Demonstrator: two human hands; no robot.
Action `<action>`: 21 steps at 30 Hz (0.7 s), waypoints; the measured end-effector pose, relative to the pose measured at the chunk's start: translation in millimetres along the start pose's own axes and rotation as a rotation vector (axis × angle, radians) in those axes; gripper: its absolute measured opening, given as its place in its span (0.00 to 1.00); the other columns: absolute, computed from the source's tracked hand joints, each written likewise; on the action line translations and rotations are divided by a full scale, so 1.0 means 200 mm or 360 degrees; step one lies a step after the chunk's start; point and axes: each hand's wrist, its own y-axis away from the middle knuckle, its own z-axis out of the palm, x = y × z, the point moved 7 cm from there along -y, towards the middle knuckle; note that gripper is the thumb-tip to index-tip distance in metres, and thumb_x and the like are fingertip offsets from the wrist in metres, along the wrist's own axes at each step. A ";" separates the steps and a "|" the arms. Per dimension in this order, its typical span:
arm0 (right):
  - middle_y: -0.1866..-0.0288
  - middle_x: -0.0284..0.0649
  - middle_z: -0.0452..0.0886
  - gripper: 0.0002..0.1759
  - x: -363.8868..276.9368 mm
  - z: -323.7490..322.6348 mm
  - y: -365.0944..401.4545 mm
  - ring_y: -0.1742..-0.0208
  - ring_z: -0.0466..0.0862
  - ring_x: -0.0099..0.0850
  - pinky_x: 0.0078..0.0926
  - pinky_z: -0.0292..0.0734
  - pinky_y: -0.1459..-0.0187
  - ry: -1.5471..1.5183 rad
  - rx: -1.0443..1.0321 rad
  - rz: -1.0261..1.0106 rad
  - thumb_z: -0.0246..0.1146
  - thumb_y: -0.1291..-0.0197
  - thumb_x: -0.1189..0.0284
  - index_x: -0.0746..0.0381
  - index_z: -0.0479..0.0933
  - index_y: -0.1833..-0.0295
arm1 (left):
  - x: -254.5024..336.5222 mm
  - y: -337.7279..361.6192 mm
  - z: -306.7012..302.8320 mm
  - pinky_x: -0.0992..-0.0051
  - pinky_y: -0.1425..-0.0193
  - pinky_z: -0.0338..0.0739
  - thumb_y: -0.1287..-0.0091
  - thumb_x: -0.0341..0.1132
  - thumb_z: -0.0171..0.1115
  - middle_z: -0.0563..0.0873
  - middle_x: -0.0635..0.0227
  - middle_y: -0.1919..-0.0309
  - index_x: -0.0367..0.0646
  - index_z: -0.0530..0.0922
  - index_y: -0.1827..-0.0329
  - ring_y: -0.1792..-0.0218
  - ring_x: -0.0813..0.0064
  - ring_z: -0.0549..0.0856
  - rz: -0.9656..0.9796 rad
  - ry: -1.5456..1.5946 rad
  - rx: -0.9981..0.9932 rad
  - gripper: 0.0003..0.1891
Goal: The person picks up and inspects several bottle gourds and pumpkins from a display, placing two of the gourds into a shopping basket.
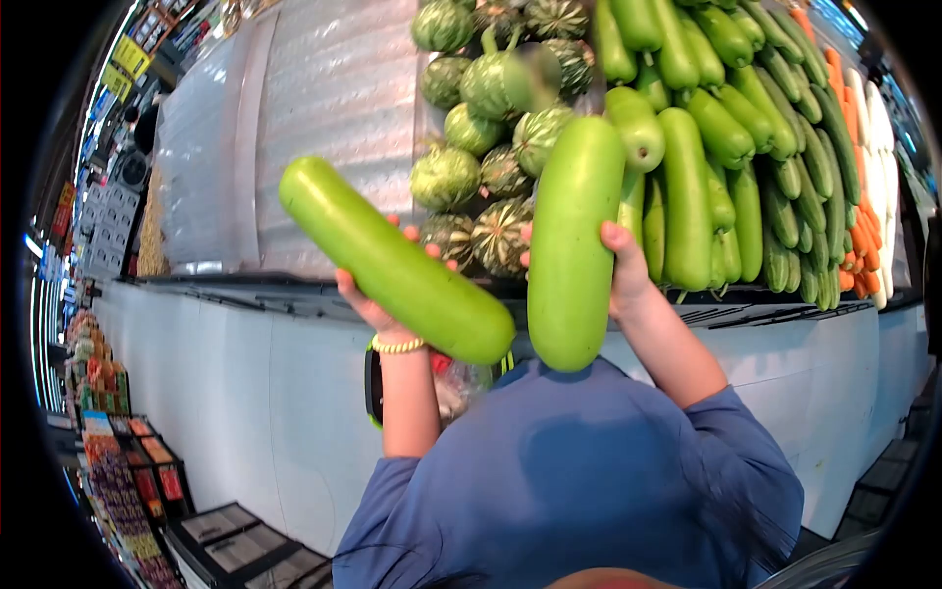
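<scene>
My left hand point(368, 304) is closed around a long, smooth, light green bottle gourd point(392, 257), which tilts from upper left to lower right. A yellow beaded bracelet point(396, 345) circles that wrist. In my right hand point(628, 273) is a second bottle gourd point(576, 240), thicker and nearly upright in view, with the thumb on its right side. Both gourds are held up side by side in front of the produce stand, their lower ends close together. Some fingers of each hand are hidden behind the gourds.
Striped round squashes point(444, 179) lie on the stand behind the gourds. To the right are piled more bottle gourds point(687, 211), cucumbers point(814, 187), carrots point(863, 236) and white radishes point(886, 196). A bare ridged display surface point(334, 128) extends left. Black crates point(235, 540) stand at lower left.
</scene>
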 end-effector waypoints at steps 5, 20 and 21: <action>0.38 0.53 0.72 0.42 -0.19 -0.22 0.33 0.42 0.77 0.47 0.44 0.77 0.46 -0.0053 0.0066 -0.0245 0.62 0.48 0.49 0.65 0.62 0.34 | -0.07 -0.43 0.25 0.54 0.51 0.80 0.35 0.56 0.55 0.79 0.56 0.49 0.38 0.65 0.38 0.54 0.57 0.83 -0.0180 -0.0466 0.0427 0.33; 0.44 0.50 0.72 0.53 -0.98 -0.84 1.86 0.52 0.80 0.41 0.39 0.80 0.52 0.0409 0.1009 -0.1332 0.66 0.50 0.49 0.61 0.47 0.26 | -1.12 -2.42 0.26 0.65 0.61 0.85 0.63 0.42 0.81 0.80 0.47 0.55 0.26 0.57 0.41 0.64 0.60 0.86 -0.0028 -0.2684 0.0675 0.52; 0.44 0.50 0.72 0.54 -1.01 -0.90 1.94 0.52 0.80 0.41 0.39 0.81 0.52 0.0397 0.1055 -0.1326 0.67 0.52 0.49 0.61 0.48 0.26 | -1.15 -2.49 0.24 0.66 0.61 0.85 0.64 0.43 0.81 0.80 0.47 0.55 0.25 0.58 0.41 0.63 0.60 0.86 -0.0037 -0.2683 0.0621 0.52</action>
